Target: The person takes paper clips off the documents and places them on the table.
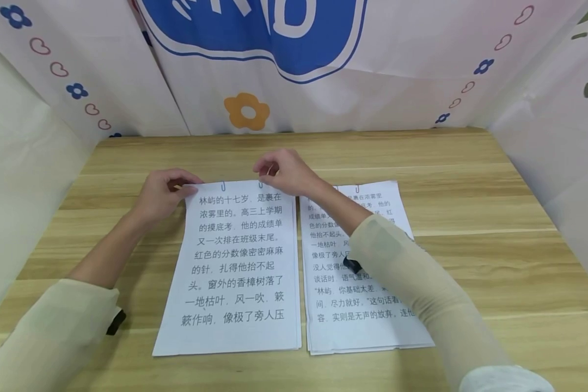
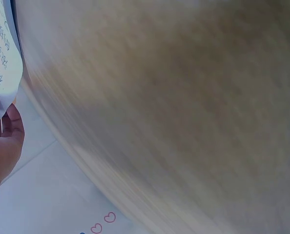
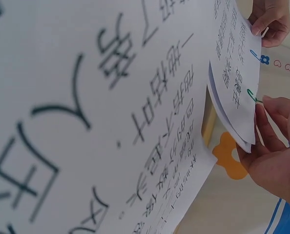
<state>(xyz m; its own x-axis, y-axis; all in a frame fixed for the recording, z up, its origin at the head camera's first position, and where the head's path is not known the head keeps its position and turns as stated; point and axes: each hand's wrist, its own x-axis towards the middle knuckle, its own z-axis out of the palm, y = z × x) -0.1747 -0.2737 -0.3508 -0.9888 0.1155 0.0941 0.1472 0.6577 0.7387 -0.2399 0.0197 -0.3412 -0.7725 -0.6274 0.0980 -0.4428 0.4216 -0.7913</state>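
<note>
Head view gives me two printed paper stacks lying side by side on the wood-grain table [image 1: 470, 218]: the left stack [image 1: 237, 272], and just beside it the right stack [image 1: 367, 332], partly behind the right forearm [image 1: 345, 206]. I see the left hand [image 1: 160, 191] pinching the left stack's top-left corner. At the same top edge the right hand [image 1: 290, 173] has its fingertips on the end of a green paper clip [image 3: 252, 95], which I read from the right wrist view as a pinch. A blue paper clip [image 3: 255, 55] sits farther left, untouched. Two clips [image 1: 357, 189] show on the right stack's top edge, so I judge that one done. The left stack looks nearly finished; I can't tell whether the green one is fully seated.
</note>
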